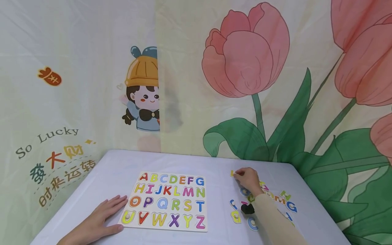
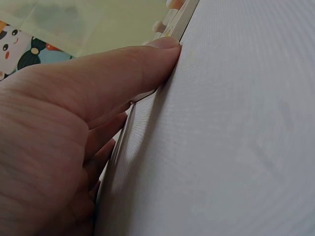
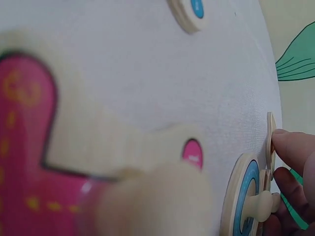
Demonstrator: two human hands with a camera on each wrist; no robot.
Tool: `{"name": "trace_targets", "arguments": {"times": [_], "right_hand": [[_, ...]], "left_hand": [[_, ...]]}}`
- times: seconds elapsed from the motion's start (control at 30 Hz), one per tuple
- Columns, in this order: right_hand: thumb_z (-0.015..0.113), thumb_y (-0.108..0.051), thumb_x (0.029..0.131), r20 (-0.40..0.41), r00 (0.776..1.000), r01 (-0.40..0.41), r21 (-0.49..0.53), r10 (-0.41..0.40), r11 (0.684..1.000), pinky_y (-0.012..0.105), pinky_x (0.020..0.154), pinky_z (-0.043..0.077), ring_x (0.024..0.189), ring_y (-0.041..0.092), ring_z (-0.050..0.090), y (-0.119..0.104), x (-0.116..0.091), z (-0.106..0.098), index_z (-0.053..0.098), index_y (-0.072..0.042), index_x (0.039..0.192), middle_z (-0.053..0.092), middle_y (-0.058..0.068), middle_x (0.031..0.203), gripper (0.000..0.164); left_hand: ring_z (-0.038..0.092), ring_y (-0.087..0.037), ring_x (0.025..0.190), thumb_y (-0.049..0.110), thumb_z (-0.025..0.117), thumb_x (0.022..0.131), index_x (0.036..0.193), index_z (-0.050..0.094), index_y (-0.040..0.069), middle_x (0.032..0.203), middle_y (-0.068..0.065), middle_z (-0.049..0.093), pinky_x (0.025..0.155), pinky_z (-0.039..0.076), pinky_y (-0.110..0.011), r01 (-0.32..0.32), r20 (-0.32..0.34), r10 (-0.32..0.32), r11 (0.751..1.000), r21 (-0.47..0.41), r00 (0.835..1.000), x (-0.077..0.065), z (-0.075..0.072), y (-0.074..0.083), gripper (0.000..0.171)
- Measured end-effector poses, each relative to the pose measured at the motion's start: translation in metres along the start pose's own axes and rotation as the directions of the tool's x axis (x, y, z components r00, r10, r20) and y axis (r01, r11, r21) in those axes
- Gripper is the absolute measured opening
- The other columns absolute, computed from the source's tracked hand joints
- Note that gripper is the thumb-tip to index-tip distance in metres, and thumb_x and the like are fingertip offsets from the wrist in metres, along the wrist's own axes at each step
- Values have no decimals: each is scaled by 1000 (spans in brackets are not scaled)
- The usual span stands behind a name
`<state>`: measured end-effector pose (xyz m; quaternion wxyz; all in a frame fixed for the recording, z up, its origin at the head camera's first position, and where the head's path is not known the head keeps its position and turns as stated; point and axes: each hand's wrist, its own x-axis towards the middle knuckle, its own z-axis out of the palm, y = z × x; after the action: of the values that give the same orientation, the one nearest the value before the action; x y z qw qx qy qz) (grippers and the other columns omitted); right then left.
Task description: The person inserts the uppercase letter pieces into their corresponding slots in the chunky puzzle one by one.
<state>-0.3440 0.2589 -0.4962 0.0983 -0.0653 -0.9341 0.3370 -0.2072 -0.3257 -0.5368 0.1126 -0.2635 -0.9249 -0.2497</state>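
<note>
In the head view a white alphabet board (image 1: 163, 229) with rows of coloured letters lies on the table. My left hand (image 1: 99, 217) rests beside its left edge, fingers fairly straight, fingertips and thumb at the rim; the thumb (image 2: 147, 61) presses the board's edge in the left wrist view. Small knobs stand on the orange O (image 1: 134, 201), purple P (image 1: 148, 202) and yellow U (image 1: 127, 216) on the board. Right of the board, my right hand (image 1: 248, 178) pinches a yellow letter piece (image 1: 232, 173) between thumb and fingers. The right wrist view shows this wooden piece (image 3: 270, 140) edge-on.
Loose knobbed letters lie around my right forearm, among them a blue C (image 1: 252, 224), a yellow B (image 1: 235, 217), a blue G (image 1: 291, 206) and a green N (image 1: 285, 195). A pink piece (image 3: 64, 196) looms close in the right wrist view. A printed curtain (image 1: 183, 85) hangs behind the table.
</note>
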Motion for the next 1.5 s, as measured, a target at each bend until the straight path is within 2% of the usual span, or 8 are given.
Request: {"name": "trace_targets", "arguments": {"times": [0.2, 0.37, 0.63, 0.87, 1.0, 1.13, 1.4, 1.5], "right_hand": [[80, -20, 95, -1, 1000, 7, -18, -7, 1000, 31, 70, 57, 87, 22, 64, -1, -2, -1, 80, -4, 105, 74, 8, 96, 19], [81, -20, 95, 2, 999, 54, -42, -54, 998, 33, 75, 53, 88, 21, 63, -6, -5, 0, 82, -7, 104, 74, 6, 98, 16], [85, -21, 92, 24, 985, 171, -38, -170, 985, 33, 74, 48, 87, 20, 57, -45, -22, 9, 83, -11, 97, 71, 2, 96, 11], [86, -22, 91, 134, 961, 241, 35, -244, 970, 29, 73, 48, 84, 15, 55, -94, -64, 29, 84, -19, 95, 68, -7, 90, 6], [86, -25, 91, 223, 927, 288, 92, -302, 953, 25, 68, 48, 82, 13, 55, -118, -93, 39, 85, -21, 96, 66, -10, 89, 6], [86, -25, 90, 263, 902, 311, 153, -342, 938, 23, 65, 48, 80, 11, 55, -137, -119, 50, 85, -20, 95, 66, -13, 86, 7], [89, -19, 86, 295, 880, 291, 286, -373, 913, 20, 63, 47, 72, 5, 55, -165, -160, 80, 85, -21, 87, 63, -17, 78, 4], [88, -16, 85, 282, 888, 269, 320, -362, 908, 19, 62, 47, 71, 3, 54, -173, -170, 89, 85, -21, 86, 63, -16, 77, 6]], "left_hand": [[3, 29, 144, 51, 84, 86, 149, 61, 8, 151, -14, 61, 116, -7, 0, -19, -12, 19, 1000, 9, 1000, 0, 0, 0, 80], [5, 27, 146, 49, 85, 85, 149, 61, 8, 152, -12, 61, 117, -5, -1, -44, -31, 45, 999, 20, 999, 0, -1, 0, 79], [2, 31, 143, 52, 84, 86, 150, 61, 8, 152, -14, 60, 115, -8, 1, 11, 3, -11, 1000, -6, 1000, 0, -2, 2, 81], [4, 29, 145, 49, 85, 84, 147, 62, 7, 150, -14, 62, 116, -6, 0, -25, -30, 26, 1000, 14, 999, 0, -1, 1, 80], [2, 29, 144, 50, 85, 84, 148, 62, 7, 150, -14, 62, 116, -7, 0, -16, -22, 17, 1000, 15, 1000, 1, -1, 1, 80], [0, 31, 142, 53, 84, 85, 149, 61, 9, 152, -14, 61, 115, -8, 1, 7, 1, -7, 1000, 5, 1000, 1, 0, 2, 81], [2, 29, 144, 50, 85, 85, 150, 61, 11, 152, -13, 60, 114, -7, 1, 3, -19, -3, 1000, 11, 1000, -2, -2, 0, 80], [1, 31, 143, 52, 84, 85, 151, 60, 13, 153, -13, 59, 113, -7, 2, 25, -1, -25, 1000, 0, 1000, -2, -1, 0, 80]]}}
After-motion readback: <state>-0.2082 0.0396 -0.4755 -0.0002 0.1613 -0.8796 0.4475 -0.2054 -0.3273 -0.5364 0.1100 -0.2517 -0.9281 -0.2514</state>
